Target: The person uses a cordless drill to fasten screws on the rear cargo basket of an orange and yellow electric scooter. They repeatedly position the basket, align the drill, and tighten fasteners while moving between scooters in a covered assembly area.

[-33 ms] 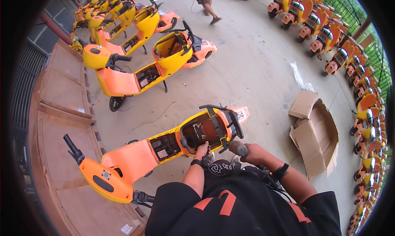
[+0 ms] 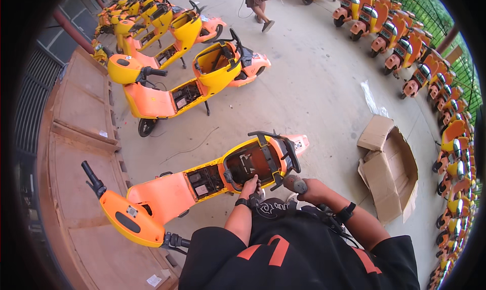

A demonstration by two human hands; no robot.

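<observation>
An orange and yellow scooter [image 2: 159, 198] stands crosswise in front of me, its handlebar to the left. Its seat is off, and a dark storage bucket [image 2: 249, 163] with a black rim lies exposed. At the bucket's near edge is my left hand [image 2: 250, 185], fingers drawn together; whatever they may hold is hidden. My right hand [image 2: 316, 191] grips a grey power tool [image 2: 295, 184] by the scooter's rear, with its rounded end toward me and its tip out of sight. Left of the bucket, the open floorboard bay [image 2: 205, 181] shows dark parts and wiring.
A second stripped scooter [image 2: 220, 72] stands beyond. An open cardboard box [image 2: 382, 166] and clear plastic wrap [image 2: 372, 98] lie on the right. Wooden crates [image 2: 83, 189] line the left. Rows of scooters [image 2: 390, 34] fill the right side. A person's legs [image 2: 260, 11] show at the far end.
The whole view has shifted slightly, with the scooters and box a little farther right and the box lower. Both hands keep nearly the same place and grip.
</observation>
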